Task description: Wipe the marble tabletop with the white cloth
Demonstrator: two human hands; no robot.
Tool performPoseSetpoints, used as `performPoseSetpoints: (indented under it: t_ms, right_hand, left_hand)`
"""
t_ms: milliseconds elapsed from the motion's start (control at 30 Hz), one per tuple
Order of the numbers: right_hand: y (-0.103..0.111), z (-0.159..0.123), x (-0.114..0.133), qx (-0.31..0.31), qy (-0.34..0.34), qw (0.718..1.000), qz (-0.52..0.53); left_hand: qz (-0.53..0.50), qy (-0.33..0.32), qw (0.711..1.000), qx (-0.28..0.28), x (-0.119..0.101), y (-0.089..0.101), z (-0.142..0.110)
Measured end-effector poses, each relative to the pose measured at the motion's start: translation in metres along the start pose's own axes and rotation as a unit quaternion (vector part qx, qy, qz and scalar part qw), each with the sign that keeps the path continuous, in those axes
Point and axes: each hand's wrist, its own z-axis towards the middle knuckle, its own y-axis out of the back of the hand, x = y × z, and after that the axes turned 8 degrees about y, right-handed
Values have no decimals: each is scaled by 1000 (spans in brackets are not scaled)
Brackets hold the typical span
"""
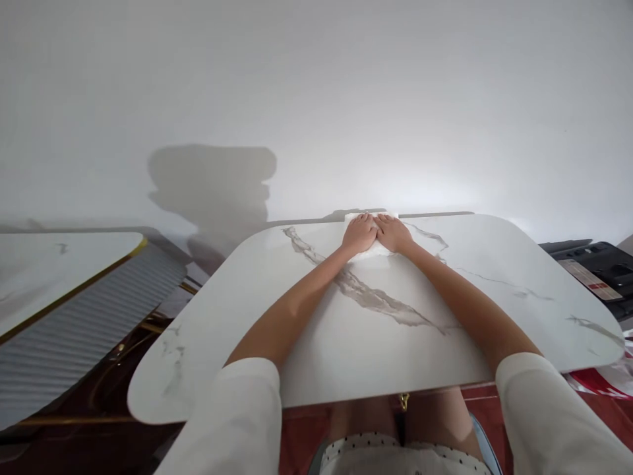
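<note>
Both arms reach forward to the far edge of a white marble-patterned table (316, 349). A white cloth or paper wipe (372, 253) lies there, and I cannot tell which of the two it is. My left hand (360, 233) rests flat on its left part, with the fingers stretched toward the wall. On the right part lies my right hand (392, 232), also flat and palm down. The two hands touch or nearly touch at the thumbs. Their palms and the wipe's middle are hidden.
A plain white wall (395, 99) stands right behind the table. At left is another marble-topped piece with a ribbed grey side (99, 330) and gold trim. A black case-like object (601, 264) and a red-and-white bag (601, 379) are at right.
</note>
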Motion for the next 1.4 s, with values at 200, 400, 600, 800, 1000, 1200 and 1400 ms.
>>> performPoseSetpoints:
  t_ms: [200, 400, 600, 800, 1000, 1200, 1400]
  right_hand:
    - [-2, 9, -41, -18, 0, 1000, 6]
    - [10, -30, -55, -22, -71, 997, -18]
    - [24, -75, -21, -10, -120, 992, -35]
    - [36, -131, 38, 6, -86, 995, -45]
    - [44, -191, 95, -21, -31, 999, -38]
    - [59, -252, 108, -17, 21, 1000, -8]
    - [70, -273, 53, 9, 37, 999, 9]
  left_hand:
    - [0, -11, 1000, -12, -21, -10, 30]
    - [-17, -60, 998, -12, -62, -15, 28]
    - [-29, -104, 994, 19, -75, -6, -10]
    - [-25, -81, 996, 23, -78, 19, -90]
    - [-71, -30, 994, 72, -81, 52, -180]
    - [-148, 33, 981, 122, -113, 72, -239]
    - [-200, 82, 964, 153, -163, 59, -217]
